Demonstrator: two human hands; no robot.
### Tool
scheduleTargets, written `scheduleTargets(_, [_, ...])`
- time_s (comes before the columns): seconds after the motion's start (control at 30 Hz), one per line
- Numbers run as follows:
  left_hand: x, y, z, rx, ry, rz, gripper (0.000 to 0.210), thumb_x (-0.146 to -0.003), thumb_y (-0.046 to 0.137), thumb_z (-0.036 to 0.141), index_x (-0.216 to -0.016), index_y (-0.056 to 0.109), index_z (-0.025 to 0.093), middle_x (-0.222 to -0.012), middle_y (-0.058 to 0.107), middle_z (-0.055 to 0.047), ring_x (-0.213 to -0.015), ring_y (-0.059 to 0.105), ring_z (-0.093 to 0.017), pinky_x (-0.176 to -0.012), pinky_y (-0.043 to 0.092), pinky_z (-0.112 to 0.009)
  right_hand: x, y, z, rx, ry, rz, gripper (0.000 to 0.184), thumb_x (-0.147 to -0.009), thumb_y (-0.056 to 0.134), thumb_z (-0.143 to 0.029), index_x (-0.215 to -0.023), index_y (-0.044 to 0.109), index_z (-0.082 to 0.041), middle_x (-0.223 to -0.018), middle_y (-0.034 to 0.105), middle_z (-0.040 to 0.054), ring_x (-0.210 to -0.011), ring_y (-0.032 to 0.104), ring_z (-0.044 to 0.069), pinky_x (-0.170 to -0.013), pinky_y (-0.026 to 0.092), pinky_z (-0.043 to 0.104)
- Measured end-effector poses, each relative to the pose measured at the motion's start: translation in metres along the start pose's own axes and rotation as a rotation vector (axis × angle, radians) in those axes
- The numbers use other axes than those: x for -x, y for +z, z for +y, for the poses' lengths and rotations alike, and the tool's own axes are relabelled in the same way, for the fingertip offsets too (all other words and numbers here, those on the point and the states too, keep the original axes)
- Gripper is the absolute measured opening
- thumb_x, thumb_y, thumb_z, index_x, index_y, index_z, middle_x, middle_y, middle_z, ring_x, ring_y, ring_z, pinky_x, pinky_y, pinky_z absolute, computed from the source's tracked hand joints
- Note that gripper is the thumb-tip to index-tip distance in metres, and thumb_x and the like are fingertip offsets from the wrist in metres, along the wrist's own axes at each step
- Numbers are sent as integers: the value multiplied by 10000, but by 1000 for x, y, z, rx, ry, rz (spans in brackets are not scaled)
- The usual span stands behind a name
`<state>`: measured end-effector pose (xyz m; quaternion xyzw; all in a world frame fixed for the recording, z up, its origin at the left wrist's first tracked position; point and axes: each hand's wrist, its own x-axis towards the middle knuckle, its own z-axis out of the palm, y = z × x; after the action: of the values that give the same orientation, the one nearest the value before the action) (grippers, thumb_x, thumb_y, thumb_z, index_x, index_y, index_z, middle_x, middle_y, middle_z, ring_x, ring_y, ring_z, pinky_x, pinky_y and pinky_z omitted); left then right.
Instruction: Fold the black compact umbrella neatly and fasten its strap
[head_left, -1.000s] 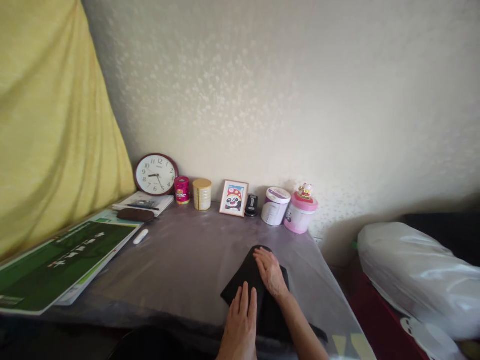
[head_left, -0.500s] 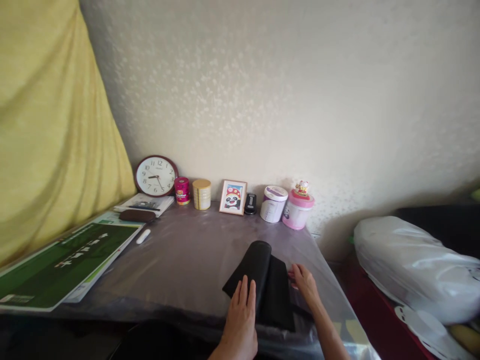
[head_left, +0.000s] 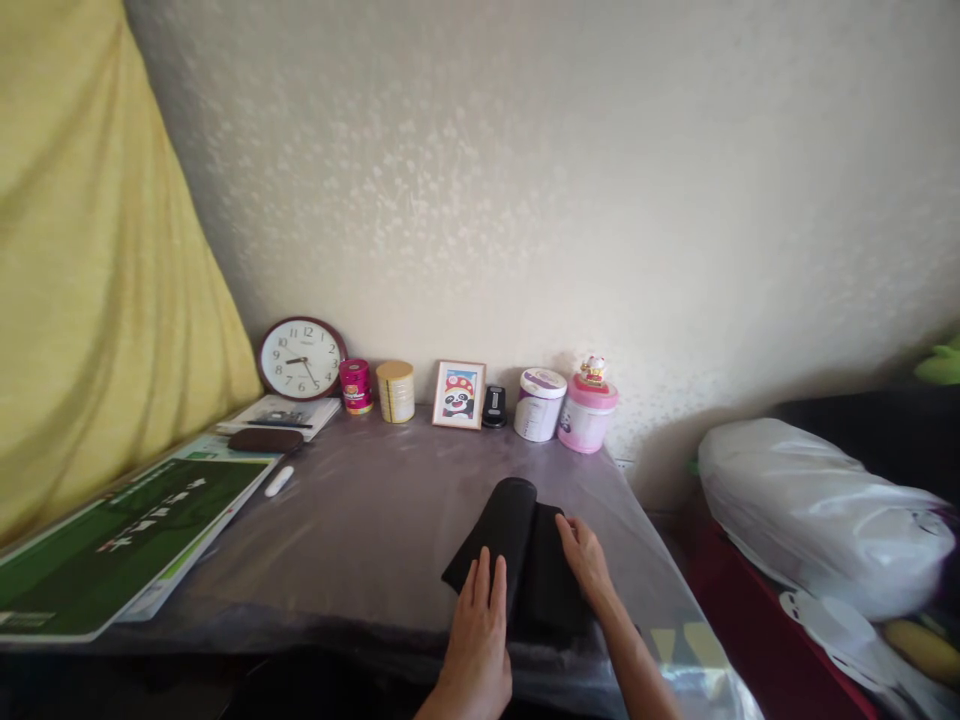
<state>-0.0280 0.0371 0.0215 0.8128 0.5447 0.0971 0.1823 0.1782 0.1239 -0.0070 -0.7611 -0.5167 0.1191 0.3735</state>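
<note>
A folded black sheet (head_left: 491, 520), smooth and leather-like, lies near the front edge of the table; its exact kind I cannot make out. One part is doubled over with a rounded fold at the far end, and a flatter flap (head_left: 551, 585) extends to the right. My left hand (head_left: 480, 610) rests on the folded part, fingers stretched out and flat. At the flap's right edge, my right hand (head_left: 585, 560) has its fingers curled over the border, thumb side hidden.
Along the wall stand a clock (head_left: 302, 358), a pink can (head_left: 356, 387), a yellow-lidded can (head_left: 395, 392), a framed panda picture (head_left: 459, 395), a black stapler-like object (head_left: 494, 407) and two tubs (head_left: 540, 407). A green board (head_left: 142, 530) lies left; a white bag (head_left: 810, 510) sits right.
My right hand has moved left and up, from beside the sheet's right edge onto it, and the flap has shifted slightly. My left hand stays on the fold. The view has turned slightly.
</note>
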Motion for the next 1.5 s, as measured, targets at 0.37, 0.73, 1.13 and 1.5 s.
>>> scheduleTargets(0.37, [-1, 3, -7, 115, -1, 55, 925, -578, 358, -58, -1406, 5, 151, -1475, -43, -116, -1364, 64, -231, -1100, 231, -390, 6, -7, 15, 288, -69, 3, 245, -865, 408, -301, -814, 630, -212, -808, 706, 94, -768, 665, 229, -643, 421, 284])
scheduleTargets(0.73, [-2, 4, -5, 65, -8, 43, 934, -562, 371, -72, -1405, 25, 134, -1474, -45, -142, -1361, 68, -255, -1096, 234, -385, -6, -9, 0, -24, -25, -1, 379, -811, 405, -426, -727, 679, -179, -743, 713, 75, -732, 653, 227, -631, 448, 281])
scheduleTargets(1.13, [-3, 3, 2, 5, -84, -11, 943, -555, 433, -63, -1401, 56, 114, -1468, 67, -221, -1354, 128, -281, -1088, 237, -390, -15, 18, -65, -276, -33, -6, 420, -773, 431, -462, -823, 681, -129, -811, 715, 105, -777, 656, 233, -672, 484, 289])
scheduleTargets(1.5, [-5, -2, 0, -9, -65, -14, 874, -563, 457, -41, -1383, 170, 59, -1464, 128, -222, -1354, 157, -267, -1092, 255, -373, -11, 49, -82, -230, -15, -162, 275, -823, 415, -363, -959, 550, -165, -509, 634, 2, -394, 590, 160, -432, 432, 250])
